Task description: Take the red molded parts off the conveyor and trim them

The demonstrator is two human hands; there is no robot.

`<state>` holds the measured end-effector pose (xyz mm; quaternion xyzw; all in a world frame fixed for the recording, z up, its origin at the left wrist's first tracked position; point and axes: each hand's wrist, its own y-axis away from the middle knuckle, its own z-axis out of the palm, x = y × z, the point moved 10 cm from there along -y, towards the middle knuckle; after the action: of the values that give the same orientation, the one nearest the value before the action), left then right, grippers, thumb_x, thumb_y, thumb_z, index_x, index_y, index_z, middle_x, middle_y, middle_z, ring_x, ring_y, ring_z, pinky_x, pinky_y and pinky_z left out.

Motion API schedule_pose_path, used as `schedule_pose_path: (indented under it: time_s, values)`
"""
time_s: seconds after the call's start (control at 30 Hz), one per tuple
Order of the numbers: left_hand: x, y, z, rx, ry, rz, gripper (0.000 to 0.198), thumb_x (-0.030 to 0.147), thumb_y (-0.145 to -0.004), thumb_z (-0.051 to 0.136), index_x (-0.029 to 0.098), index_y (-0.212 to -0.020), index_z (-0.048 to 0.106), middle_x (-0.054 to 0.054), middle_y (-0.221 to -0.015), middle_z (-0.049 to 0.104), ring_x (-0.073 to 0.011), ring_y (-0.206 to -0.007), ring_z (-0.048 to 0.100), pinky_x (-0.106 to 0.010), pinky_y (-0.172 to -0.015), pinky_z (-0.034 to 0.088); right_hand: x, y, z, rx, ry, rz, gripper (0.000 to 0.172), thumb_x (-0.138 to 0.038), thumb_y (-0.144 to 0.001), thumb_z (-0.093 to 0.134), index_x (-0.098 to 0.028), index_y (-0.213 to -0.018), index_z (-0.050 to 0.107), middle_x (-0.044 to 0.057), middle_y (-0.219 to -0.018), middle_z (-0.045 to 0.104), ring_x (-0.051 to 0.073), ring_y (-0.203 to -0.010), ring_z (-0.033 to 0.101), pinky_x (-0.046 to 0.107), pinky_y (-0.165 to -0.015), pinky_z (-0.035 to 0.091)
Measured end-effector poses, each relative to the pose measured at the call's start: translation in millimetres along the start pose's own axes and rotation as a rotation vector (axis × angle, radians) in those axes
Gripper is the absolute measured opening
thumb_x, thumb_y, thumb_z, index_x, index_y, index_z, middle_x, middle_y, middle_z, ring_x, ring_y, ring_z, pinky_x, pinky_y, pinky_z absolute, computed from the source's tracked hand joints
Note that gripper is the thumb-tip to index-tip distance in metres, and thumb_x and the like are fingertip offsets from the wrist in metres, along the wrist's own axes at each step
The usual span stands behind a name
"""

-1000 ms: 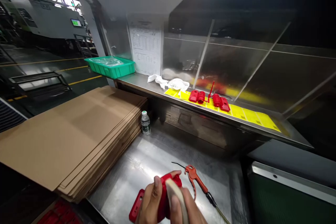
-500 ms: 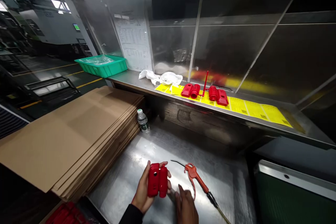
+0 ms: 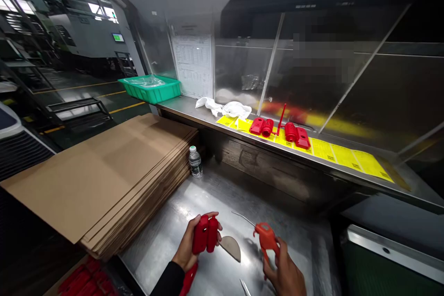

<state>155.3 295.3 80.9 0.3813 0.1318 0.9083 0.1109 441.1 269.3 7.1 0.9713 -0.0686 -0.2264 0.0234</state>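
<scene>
My left hand (image 3: 187, 252) is closed round a red plastic part (image 3: 205, 233), held upright above the steel worktop (image 3: 194, 208). My right hand (image 3: 282, 273) grips the handle of an orange air blow gun (image 3: 265, 236), whose thin nozzle points up and left. Between the hands a beige half-round pad (image 3: 231, 246) lies flat on the steel. A small metal blade (image 3: 244, 286) shows at the bottom edge. Another red piece (image 3: 189, 280) lies below my left wrist.
A stack of flat cardboard sheets (image 3: 104, 171) fills the left. A water bottle (image 3: 195, 162) stands beside it. On the raised shelf (image 3: 194, 111) lie a green tray (image 3: 151, 88), white cloths (image 3: 225, 108), yellow labels (image 3: 343, 155) and two red parts (image 3: 279, 129). More red parts (image 3: 78, 280) lie bottom left.
My right hand has put the beige pad down on the worktop and picked up the blow gun. My left hand keeps hold of the red part, now more upright.
</scene>
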Motion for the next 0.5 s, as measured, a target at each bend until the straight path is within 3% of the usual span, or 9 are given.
schedule_pose_path:
  time_s: [0.1,0.2,0.3,0.4,0.5]
  values:
    - [10,-2,-11.5,0.105,-0.025,0.048,0.054,0.056,-0.092,0.051,0.015,-0.125,0.064,-0.012,-0.099,0.074,-0.0258,-0.083,0.070,-0.038,-0.073,0.054,-11,27,-19,0.166,0.021,-0.186,0.057,-0.037,-0.087,0.040,-0.027,-0.142,0.030,0.008,-0.126,0.068,0.024,-0.094,0.073,0.036,-0.067,0.057]
    - [16,-3,-22.6,0.185,-0.030,0.096,0.055,0.059,-0.090,0.053,0.019,-0.127,0.061,-0.008,-0.099,0.072,-0.0255,-0.092,0.069,-0.038,-0.080,0.055,-17,43,-14,0.240,0.071,-0.263,0.058,-0.031,-0.087,0.035,-0.026,-0.144,0.030,0.009,-0.122,0.070,0.025,-0.084,0.075,0.037,-0.057,0.058]
    - [22,-2,-27.1,0.224,-0.068,0.130,0.057,0.061,-0.089,0.055,0.024,-0.132,0.058,-0.006,-0.102,0.071,-0.0246,-0.097,0.068,-0.037,-0.083,0.055,-27,48,-5,0.252,0.031,-0.307,0.061,-0.025,-0.083,0.037,-0.026,-0.145,0.031,0.008,-0.117,0.071,0.025,-0.079,0.075,0.036,-0.057,0.058]
    - [27,2,-23.6,0.232,-0.167,0.134,0.055,0.058,-0.085,0.064,0.030,-0.132,0.059,-0.004,-0.101,0.070,-0.0219,-0.094,0.068,-0.031,-0.077,0.055,-34,49,-8,0.282,-0.086,-0.277,0.062,-0.027,-0.084,0.041,-0.024,-0.145,0.032,0.007,-0.114,0.072,0.022,-0.076,0.073,0.033,-0.059,0.059]
    - [31,5,-15.4,0.211,-0.255,0.127,0.052,0.049,-0.079,0.076,0.028,-0.125,0.066,-0.004,-0.099,0.070,-0.0199,-0.087,0.068,-0.026,-0.071,0.054,-34,52,-19,0.311,-0.114,-0.180,0.061,-0.029,-0.083,0.042,-0.023,-0.143,0.037,0.007,-0.113,0.073,0.023,-0.074,0.073,0.034,-0.060,0.060]
